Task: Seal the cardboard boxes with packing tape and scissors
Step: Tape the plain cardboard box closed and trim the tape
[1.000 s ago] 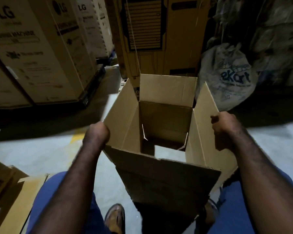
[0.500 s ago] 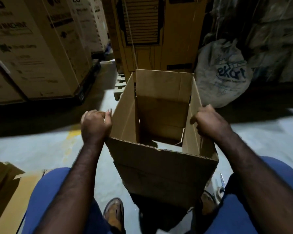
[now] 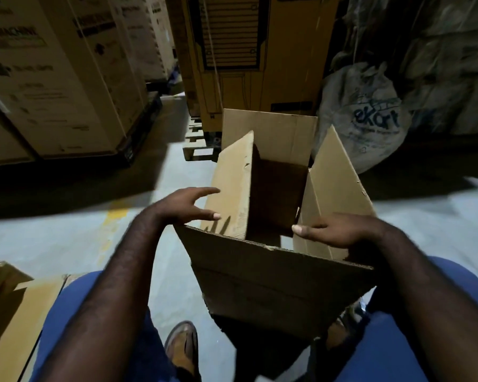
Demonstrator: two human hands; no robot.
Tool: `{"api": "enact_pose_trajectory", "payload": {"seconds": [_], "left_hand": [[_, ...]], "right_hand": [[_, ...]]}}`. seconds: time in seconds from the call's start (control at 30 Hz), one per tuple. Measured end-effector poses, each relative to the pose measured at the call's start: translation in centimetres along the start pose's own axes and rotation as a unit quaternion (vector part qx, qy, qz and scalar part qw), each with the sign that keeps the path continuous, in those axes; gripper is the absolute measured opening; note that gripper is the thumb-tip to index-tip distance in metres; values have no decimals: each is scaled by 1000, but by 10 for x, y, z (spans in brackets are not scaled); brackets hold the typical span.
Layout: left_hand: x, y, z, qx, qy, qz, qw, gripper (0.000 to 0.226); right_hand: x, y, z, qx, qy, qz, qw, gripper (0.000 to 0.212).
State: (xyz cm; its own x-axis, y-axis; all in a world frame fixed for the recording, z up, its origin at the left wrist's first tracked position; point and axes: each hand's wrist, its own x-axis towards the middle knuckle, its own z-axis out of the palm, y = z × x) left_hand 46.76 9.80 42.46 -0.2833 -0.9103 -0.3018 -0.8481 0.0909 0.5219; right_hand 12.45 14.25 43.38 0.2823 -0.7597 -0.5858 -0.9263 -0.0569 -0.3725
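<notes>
Box (image 3: 273, 279) stands between both hands, top unsealed. Left hand (image 3: 182, 208) open, fingers spread against the left flap (image 3: 232, 188), which leans inward. Right hand (image 3: 340, 230) lies on the right flap (image 3: 334, 183); I cannot tell if it grips. My judgement: once let go, the flaps may spring up.

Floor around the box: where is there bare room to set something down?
Bare floor lies left of the box, up to the big cartons. A smaller bare patch lies right of it, before the sack. Crowded: under the box, by the shoe, and at lower left, flat cardboard.
</notes>
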Motion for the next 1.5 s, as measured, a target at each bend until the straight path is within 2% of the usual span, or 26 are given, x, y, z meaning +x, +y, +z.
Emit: {"api": "enact_pose_trajectory", "payload": {"seconds": [0.1,0.17,0.23,0.33,0.4,0.43,0.5,0.57,0.6,0.63,0.7,0.77,0.83,0.9,0.97,1.1,1.2,1.27,1.37,1.43,1.5], "left_hand": [[16,4,3,-39,-123,63,990,61],[25,2,6,-62,-177,51,981,62],[29,-3,6,-100,-191,25,976,68],[34,-24,8,-228,-197,23,953,64],[40,-35,18,-260,-150,70,951,51],[46,-38,25,-218,-91,104,966,46],[59,-41,36,-73,26,172,982,51],[73,-37,42,101,44,225,968,55],[79,-33,42,216,31,254,942,57],[84,-30,42,325,24,288,900,56],[94,-24,44,436,15,377,817,55],[101,-16,49,456,-19,421,784,60],[110,-13,60,458,-41,439,772,64],[117,-13,68,457,-55,422,781,68],[113,-10,68,419,-41,411,809,72],[97,-5,43,309,57,382,869,73],[75,-19,18,249,169,370,879,58],[56,-37,1,204,242,329,890,49],[26,-67,-25,176,316,205,909,48],[12,-81,-32,221,281,56,932,47],[5,-82,-30,277,216,-73,933,41]], "right_hand": [[4,-3,11,46,-88,-55,994,90],[12,-3,16,63,-122,-104,985,73],[14,-8,16,84,-162,-121,976,69],[17,-8,13,164,-228,-143,949,92],[20,-5,13,189,-258,-164,933,80],[20,-4,14,185,-271,-171,929,69],[20,-3,14,171,-290,-168,927,60],[17,0,12,163,-303,-174,923,57],[15,2,11,163,-310,-175,920,56],[12,2,9,162,-317,-176,918,55],[9,3,8,165,-328,-164,915,56],[7,3,8,173,-336,-152,913,57],[7,5,7,180,-341,-152,910,57],[6,4,2,191,-352,-141,905,48],[4,4,-4,193,-353,-139,905,43],[6,9,-12,183,-319,-117,923,51],[7,12,-15,193,-299,-90,930,48],[5,12,-16,194,-270,-71,941,42],[6,16,-16,175,-169,-63,968,24],[14,23,-15,90,-41,-65,993,13],[30,32,-15,-19,84,-26,996,21]]}}
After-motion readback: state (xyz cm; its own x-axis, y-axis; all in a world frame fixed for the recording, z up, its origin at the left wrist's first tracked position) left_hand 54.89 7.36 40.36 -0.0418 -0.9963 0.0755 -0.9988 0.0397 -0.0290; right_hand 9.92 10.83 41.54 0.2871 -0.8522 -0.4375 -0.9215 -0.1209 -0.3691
